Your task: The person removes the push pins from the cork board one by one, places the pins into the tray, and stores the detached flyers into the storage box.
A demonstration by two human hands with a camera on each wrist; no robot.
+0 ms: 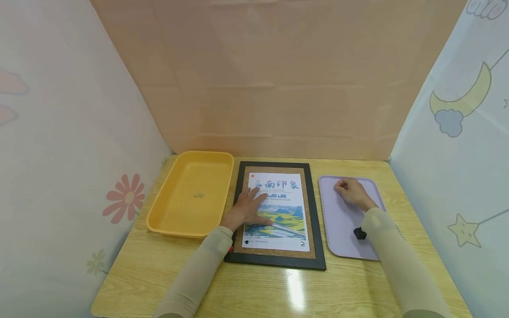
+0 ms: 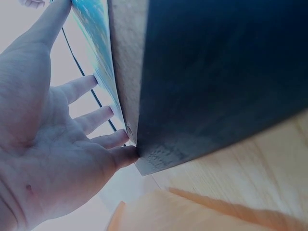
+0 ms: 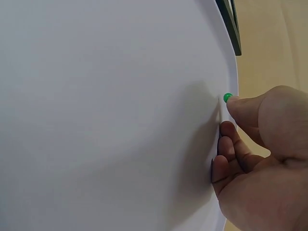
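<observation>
A black-framed cork board (image 1: 314,229) lies flat on the table with a printed poster (image 1: 282,221) on it. My left hand (image 1: 248,205) rests flat on the poster's left half, fingers straight and spread; the left wrist view shows the left hand (image 2: 91,125) with its fingertips (image 2: 103,115) against the poster edge (image 2: 98,43). My right hand (image 1: 350,191) sits curled at the far left corner of a lavender tray (image 1: 342,221). In the right wrist view the right hand (image 3: 230,113) pinches a small green pin (image 3: 227,97) against the pale tray (image 3: 106,110).
A yellow tray (image 1: 191,194) stands left of the board with a small speck in it. A small black object (image 1: 359,232) lies on the lavender tray by my right sleeve. Fabric walls close in the wooden table (image 1: 278,287) on three sides.
</observation>
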